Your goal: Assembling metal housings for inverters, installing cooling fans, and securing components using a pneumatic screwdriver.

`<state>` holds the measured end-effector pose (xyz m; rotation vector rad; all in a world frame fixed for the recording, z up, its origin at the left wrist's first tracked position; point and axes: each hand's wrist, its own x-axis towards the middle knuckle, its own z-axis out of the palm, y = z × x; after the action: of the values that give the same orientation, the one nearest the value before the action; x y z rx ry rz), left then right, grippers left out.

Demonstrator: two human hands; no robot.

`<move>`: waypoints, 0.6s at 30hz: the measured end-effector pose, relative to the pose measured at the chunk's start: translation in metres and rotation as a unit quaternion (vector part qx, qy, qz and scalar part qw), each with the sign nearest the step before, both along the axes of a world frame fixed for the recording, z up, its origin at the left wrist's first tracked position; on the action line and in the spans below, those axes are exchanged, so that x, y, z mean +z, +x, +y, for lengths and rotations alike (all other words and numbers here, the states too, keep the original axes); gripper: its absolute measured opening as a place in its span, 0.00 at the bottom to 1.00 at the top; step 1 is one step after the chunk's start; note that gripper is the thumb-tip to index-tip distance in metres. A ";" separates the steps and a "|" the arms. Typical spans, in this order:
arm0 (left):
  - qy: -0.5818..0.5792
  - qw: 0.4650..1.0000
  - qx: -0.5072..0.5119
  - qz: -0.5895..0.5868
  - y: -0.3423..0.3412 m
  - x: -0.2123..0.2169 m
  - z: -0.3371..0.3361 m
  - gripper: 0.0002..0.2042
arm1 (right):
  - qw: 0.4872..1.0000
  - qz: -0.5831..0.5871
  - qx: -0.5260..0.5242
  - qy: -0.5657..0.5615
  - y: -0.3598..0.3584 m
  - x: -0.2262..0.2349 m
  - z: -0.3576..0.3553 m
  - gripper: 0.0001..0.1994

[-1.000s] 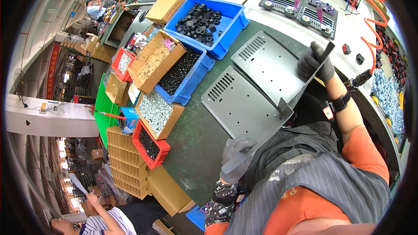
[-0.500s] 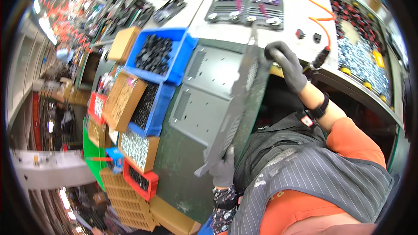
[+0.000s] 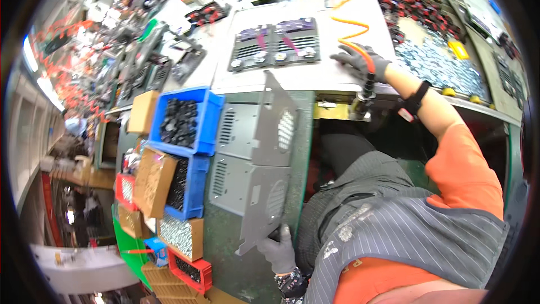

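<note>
My left hand (image 3: pixel 279 253), in a grey glove, is closed on the near end of a long grey sheet-metal panel (image 3: pixel 261 191) with round perforated vents. That panel stands tilted over two flat slotted metal plates (image 3: pixel 232 183) on the dark green bench. My right hand (image 3: pixel 360 63), also gloved in grey, is over the white tabletop with its fingers spread. Whatever lies under its palm is hidden. An orange coiled hose (image 3: pixel 353 27) passes across the back of this hand to a dark air tool (image 3: pixel 367 91) hanging at the table edge.
Blue bins (image 3: pixel 211 126) of black parts stand left of the plates, with cardboard boxes (image 3: pixel 154 183) and a red bin (image 3: pixel 205 276) nearby. Beyond are two black finned assemblies (image 3: pixel 274 45) with purple parts. At far right a tray (image 3: pixel 433 62) holds many silvery and red-black pieces.
My right hand has left the far end of the panel and moved onto the white tabletop by the hose. The left hand keeps hold of the near end. The whole view has shifted.
</note>
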<state>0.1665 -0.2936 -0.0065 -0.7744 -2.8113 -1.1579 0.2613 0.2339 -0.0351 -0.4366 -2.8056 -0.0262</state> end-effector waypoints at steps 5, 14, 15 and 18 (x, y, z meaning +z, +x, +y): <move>0.053 0.994 0.057 -0.075 0.023 0.023 -0.031 0.12 | 0.995 0.081 0.004 -0.051 0.008 -0.022 -0.004 0.07; 0.151 0.837 -0.294 -0.437 0.010 0.021 0.029 0.12 | 0.728 0.541 -0.101 -0.409 0.073 -0.066 0.089 0.22; 0.136 0.806 -0.301 -0.491 0.005 0.019 0.043 0.12 | 0.641 0.603 -0.097 -0.466 0.072 -0.064 0.084 0.22; 0.187 0.722 -0.293 -0.598 0.004 0.015 0.096 0.14 | 0.494 0.570 -0.096 -0.650 0.078 -0.023 0.027 0.22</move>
<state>0.1706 -0.1974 0.0086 -1.2111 -2.7909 -3.2056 0.3394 0.2606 -0.0581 -0.6487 -0.9249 1.6754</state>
